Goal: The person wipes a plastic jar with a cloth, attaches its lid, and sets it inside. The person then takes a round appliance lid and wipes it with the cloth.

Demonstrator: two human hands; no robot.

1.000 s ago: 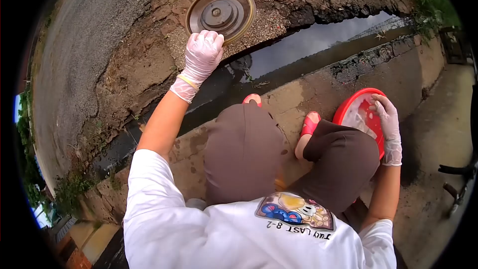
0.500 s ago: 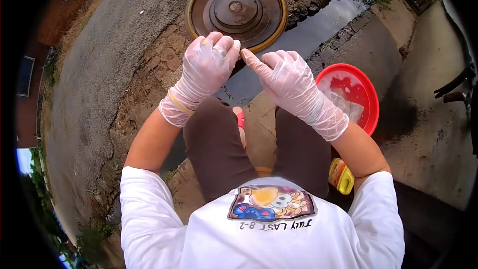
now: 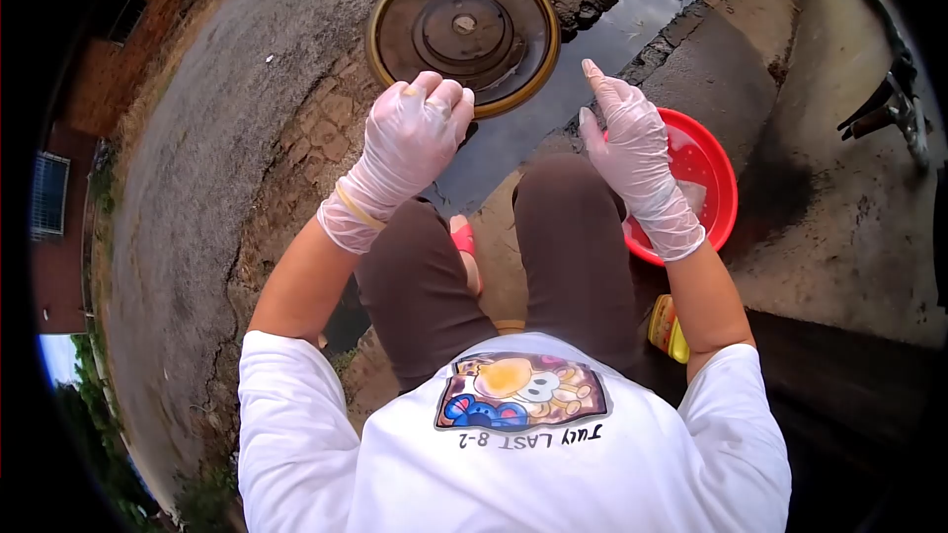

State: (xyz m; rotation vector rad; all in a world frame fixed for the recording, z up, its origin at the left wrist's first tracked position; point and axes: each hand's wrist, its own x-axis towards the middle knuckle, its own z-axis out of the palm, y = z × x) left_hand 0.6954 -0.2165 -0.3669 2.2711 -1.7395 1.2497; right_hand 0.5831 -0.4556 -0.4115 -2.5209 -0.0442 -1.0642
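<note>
A round glass lid [image 3: 420,25] with a yellowish rim and a dark knob in its centre is held up above the ditch. My left hand [image 3: 415,133], in a clear glove with a yellow band at the wrist, is closed on its near rim. My gloved right hand [image 3: 629,143] is off the lid, its index finger and thumb apart, in front of a red basin [image 3: 723,173]. Inside the basin are suds and a pale cloth or sponge [image 3: 691,197].
Dark water [image 3: 513,143] fills a ditch beyond my knees. A yellow container [image 3: 667,328] stands by my right forearm. Grey pavement [image 3: 188,197] lies at left, concrete [image 3: 849,237] at right, with a dark metal handle-like part [image 3: 874,121] above it.
My right hand went from the basin to the lid's near rim, then drew away to the right. My left hand keeps hold of the lid, which now shows its face more fully.
</note>
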